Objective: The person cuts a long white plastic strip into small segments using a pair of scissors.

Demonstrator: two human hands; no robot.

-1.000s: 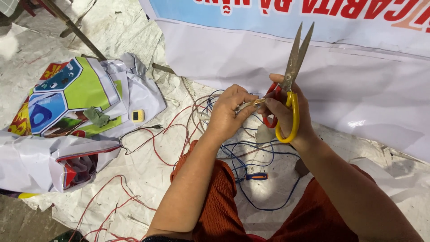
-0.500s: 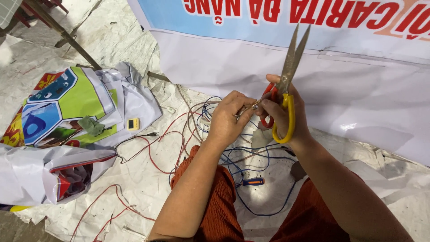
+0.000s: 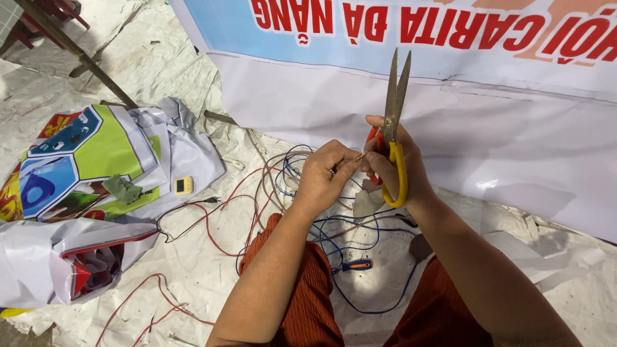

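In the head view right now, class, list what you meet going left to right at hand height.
Folded colourful banner → small yellow device → red and blue wires → left hand → right hand holding yellow-handled scissors → white banner.

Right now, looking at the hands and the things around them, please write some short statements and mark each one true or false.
1. The right hand holds scissors with the blades pointing up. True.
2. The scissors have green handles. False: one is yellow, one red.
3. The left hand pinches a thin wire end close to the right hand. True.
4. The small screwdriver is in the left hand. False: it lies on the sheet between the knees.
5. Red and blue wires lie loose on the ground sheet. True.
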